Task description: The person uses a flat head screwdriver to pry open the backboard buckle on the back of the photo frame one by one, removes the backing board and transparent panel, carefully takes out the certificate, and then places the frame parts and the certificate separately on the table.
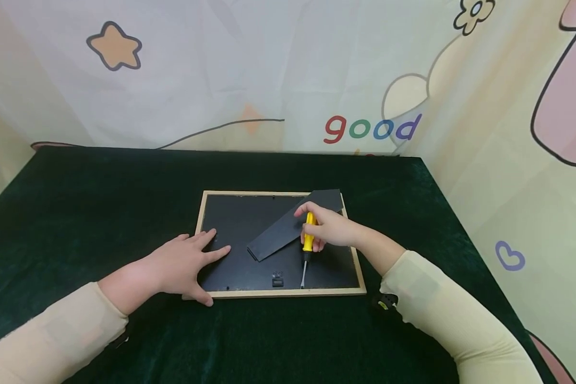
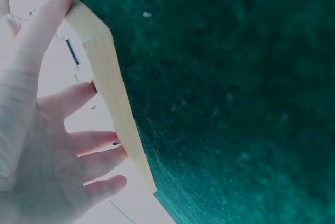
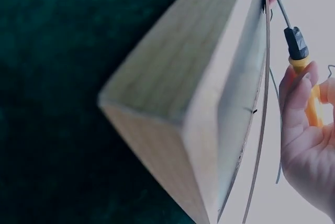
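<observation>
A picture frame [image 1: 288,293] with a pale wooden border lies face down, its black backing board [image 1: 240,218] facing up. Fingers spread, my left hand [image 1: 180,266] rests on the frame's left side, the thumb over the near left corner. My right hand [image 1: 328,226] grips a screwdriver [image 1: 309,234] by its yellow handle; the metal shaft points down, its tip right at the near edge of the backing. Under that hand a black easel stand [image 1: 280,234] lies slantwise across the board. A small black hanger [image 1: 277,279] sits left of the tip. In the right wrist view the screwdriver [image 3: 297,46] shows beyond the frame's corner.
Dark green velvet cloth [image 1: 101,213] covers the table around the frame. A printed curtain [image 1: 211,74] hangs behind the table and along the right side. A dark wrist device [image 1: 388,301] shows below the right sleeve.
</observation>
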Demonstrator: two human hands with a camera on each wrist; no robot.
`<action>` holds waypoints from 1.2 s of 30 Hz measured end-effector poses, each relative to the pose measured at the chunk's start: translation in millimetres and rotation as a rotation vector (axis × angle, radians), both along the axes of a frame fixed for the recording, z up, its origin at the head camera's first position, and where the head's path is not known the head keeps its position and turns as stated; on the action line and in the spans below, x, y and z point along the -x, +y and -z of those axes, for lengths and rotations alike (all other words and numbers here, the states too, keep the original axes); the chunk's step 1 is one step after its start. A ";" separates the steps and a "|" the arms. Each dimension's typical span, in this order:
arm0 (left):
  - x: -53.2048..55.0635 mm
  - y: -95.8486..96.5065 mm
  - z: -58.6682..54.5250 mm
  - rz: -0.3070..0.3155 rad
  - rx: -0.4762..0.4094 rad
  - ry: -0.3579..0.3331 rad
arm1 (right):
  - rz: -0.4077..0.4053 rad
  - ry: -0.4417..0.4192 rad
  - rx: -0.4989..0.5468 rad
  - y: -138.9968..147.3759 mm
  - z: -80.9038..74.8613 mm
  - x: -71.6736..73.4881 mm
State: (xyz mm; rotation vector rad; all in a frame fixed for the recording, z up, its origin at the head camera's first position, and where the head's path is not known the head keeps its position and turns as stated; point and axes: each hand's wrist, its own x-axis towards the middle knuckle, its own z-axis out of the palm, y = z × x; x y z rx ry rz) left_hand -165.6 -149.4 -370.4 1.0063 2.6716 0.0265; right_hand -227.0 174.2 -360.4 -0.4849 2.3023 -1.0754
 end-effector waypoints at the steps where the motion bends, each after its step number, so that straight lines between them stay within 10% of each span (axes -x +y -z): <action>1: 0.0 0.1 0.2 -0.003 -0.002 -0.005 | -0.008 0.001 0.002 -0.2 -0.5 -0.1; 16: 0.6 0.8 3.6 0.003 -0.004 0.033 | -0.068 0.217 -0.010 -1.0 -20.8 -39.0; 36: 0.7 -0.2 5.1 -0.002 -0.019 0.020 | -0.241 0.936 -0.100 -3.3 -13.1 -112.6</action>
